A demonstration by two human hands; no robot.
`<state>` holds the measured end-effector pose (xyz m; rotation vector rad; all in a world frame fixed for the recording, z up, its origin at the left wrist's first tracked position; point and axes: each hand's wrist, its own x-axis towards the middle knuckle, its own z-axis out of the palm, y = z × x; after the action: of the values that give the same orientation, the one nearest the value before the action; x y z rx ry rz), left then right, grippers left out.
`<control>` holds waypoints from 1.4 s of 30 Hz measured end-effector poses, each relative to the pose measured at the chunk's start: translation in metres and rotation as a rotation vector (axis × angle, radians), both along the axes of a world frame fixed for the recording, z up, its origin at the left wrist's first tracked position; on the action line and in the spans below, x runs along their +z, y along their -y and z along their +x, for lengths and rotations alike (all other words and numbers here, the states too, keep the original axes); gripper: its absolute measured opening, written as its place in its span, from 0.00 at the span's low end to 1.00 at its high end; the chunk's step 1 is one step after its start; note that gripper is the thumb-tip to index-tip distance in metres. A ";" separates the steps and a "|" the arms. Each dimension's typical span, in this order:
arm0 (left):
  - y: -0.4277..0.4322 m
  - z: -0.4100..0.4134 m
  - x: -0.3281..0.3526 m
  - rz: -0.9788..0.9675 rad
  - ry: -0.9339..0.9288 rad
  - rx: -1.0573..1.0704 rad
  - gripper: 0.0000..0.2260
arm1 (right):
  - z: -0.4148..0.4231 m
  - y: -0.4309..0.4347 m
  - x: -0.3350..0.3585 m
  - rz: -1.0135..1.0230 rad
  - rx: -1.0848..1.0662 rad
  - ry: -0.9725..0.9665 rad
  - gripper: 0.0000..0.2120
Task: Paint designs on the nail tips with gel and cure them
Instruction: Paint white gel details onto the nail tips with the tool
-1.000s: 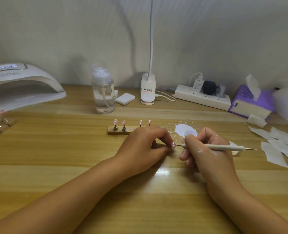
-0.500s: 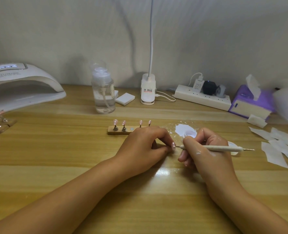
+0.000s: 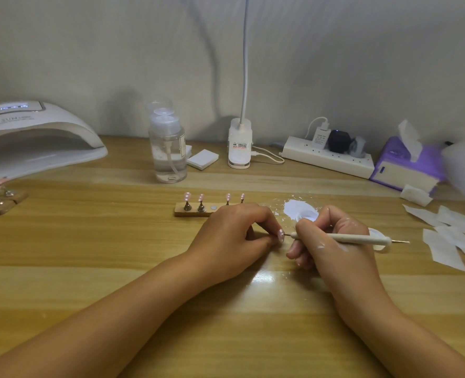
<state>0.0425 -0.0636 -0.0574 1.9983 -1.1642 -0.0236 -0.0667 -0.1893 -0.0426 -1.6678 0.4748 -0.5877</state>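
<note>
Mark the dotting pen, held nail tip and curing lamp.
dotting pen [image 3: 362, 239], head view, mid shaft.
held nail tip [image 3: 281, 236], head view, dotted pink face.
curing lamp [image 3: 43, 124], head view, top shell.

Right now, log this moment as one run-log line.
step: painting dots | left hand: pinches pink white-dotted nail tip | right hand: grips slim white dotting pen, point at tip | wooden stand: four pink tips

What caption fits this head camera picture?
The left hand pinches a pink nail tip; the right hand holds a pen to it.

A pale wall [image 3: 334, 64] rises behind the glossy wooden table [image 3: 89, 241].
</note>
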 end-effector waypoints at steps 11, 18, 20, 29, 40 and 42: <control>0.000 0.000 0.000 -0.004 0.016 -0.004 0.07 | 0.000 0.001 0.000 0.038 -0.012 0.035 0.11; 0.000 0.000 0.000 -0.005 0.018 -0.006 0.07 | 0.001 0.003 -0.002 0.015 -0.013 0.029 0.15; 0.000 0.000 0.000 -0.005 0.012 -0.004 0.07 | 0.001 0.003 -0.003 -0.006 -0.007 0.019 0.16; 0.000 0.001 0.000 -0.003 0.007 -0.006 0.07 | 0.003 0.001 -0.003 -0.039 -0.001 -0.016 0.09; 0.000 0.001 -0.001 0.000 0.014 -0.005 0.06 | 0.004 0.003 -0.006 -0.077 0.001 -0.001 0.08; 0.000 0.001 -0.001 -0.002 0.012 -0.005 0.06 | 0.004 0.004 -0.006 -0.075 0.000 0.004 0.08</control>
<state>0.0433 -0.0634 -0.0583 1.9962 -1.1758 -0.0128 -0.0630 -0.1933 -0.0489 -1.7379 0.4545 -0.6147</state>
